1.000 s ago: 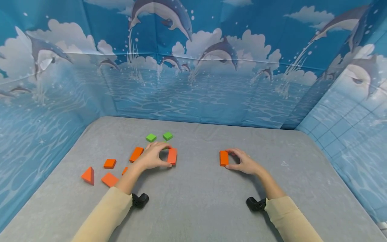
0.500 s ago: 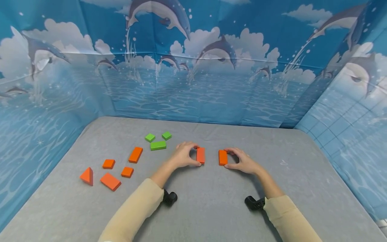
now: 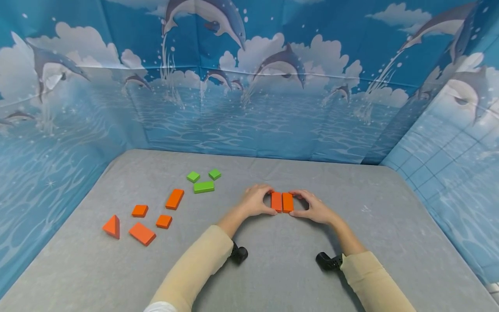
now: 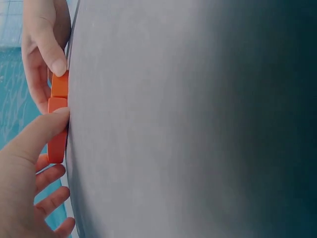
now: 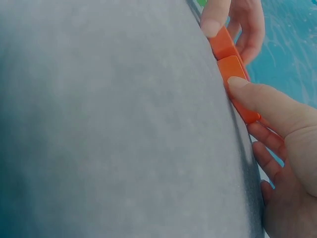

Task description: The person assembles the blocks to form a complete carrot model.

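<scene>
Two orange rectangular blocks lie side by side at the middle of the grey table, long sides parallel and nearly meeting. My left hand (image 3: 256,200) pinches the left block (image 3: 276,202) between thumb and fingers at its near and far ends. The right block (image 3: 287,202), a slightly deeper orange, is pinched the same way by my right hand (image 3: 314,208). In the left wrist view the left block (image 4: 57,144) shows under my thumb, the other block (image 4: 60,85) right against its end. From the right wrist, my thumb presses the near face of the right block (image 5: 232,69).
On the grey table (image 3: 273,268), left of my hands, lie more orange blocks, among them a triangular one (image 3: 112,226) and a rectangular one (image 3: 174,199). Behind them sit a green rectangular block (image 3: 204,187) and two small green ones. A dolphin-print curtain (image 3: 249,117) rises behind the table.
My left hand has carried its orange block rightward across the table until it sits beside the right block. My right hand has stayed in place, holding its block.
</scene>
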Demonstrator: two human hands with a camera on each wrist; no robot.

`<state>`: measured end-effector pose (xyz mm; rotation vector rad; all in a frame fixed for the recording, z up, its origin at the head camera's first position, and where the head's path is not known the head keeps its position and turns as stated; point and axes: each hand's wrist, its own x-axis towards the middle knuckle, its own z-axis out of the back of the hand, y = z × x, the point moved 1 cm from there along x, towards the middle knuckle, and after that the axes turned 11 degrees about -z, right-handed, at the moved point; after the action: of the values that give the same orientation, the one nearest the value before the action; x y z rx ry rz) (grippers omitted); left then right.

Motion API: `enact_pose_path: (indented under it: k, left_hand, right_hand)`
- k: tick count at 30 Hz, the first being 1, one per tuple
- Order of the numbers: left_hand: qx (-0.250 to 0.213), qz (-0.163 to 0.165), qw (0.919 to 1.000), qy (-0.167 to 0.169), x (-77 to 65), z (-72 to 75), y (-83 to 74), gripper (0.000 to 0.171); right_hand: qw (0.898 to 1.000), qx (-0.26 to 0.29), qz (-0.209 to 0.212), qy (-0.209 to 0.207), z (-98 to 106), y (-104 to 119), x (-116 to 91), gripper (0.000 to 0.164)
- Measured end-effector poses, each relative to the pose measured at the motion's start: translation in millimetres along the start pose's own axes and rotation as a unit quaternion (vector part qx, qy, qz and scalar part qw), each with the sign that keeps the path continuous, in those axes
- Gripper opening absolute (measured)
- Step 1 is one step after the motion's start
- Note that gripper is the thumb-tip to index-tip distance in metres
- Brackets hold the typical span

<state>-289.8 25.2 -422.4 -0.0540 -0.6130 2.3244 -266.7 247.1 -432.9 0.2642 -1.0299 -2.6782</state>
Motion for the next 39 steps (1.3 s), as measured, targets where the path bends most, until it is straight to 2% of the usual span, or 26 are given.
enact_pose_path:
  k: [10, 24, 27, 30, 34, 39]
  left_hand:
    - [0.007, 0.010, 0.9999, 0.005, 2.0, -5.5, 0.2, 0.067]
    - [-0.011, 0.000, 0.9999, -0.004, -1.8, -7.1, 1.1, 0.070]
    - [-0.022, -0.005, 0.9997, -0.008, -3.3, -7.4, 2.6, 0.072]
    - [-0.058, -0.015, 0.9980, -0.017, -7.1, -7.4, 7.2, 0.077]
    - [-0.120, -0.042, 0.9909, -0.045, -16.3, 0.6, 16.9, 0.079]
    - [-0.121, -0.062, 0.9878, -0.076, -33.7, 25.8, 31.2, 0.075]
  right_hand:
    - [1.000, 0.001, 0.009, 0.003, 0.5, -2.6, 0.3, 0.061]
    - [1.000, -0.002, 0.007, -0.001, 0.6, -1.6, -1.1, 0.062]
    - [1.000, -0.003, 0.005, -0.001, 0.1, -0.3, -1.2, 0.062]
    - [1.000, -0.002, 0.004, 0.001, -0.9, 0.0, -1.2, 0.063]
    - [1.000, 0.002, 0.001, 0.005, -2.2, -0.8, -0.4, 0.064]
    - [1.000, 0.013, -0.002, 0.006, -1.3, -2.5, -0.5, 0.064]
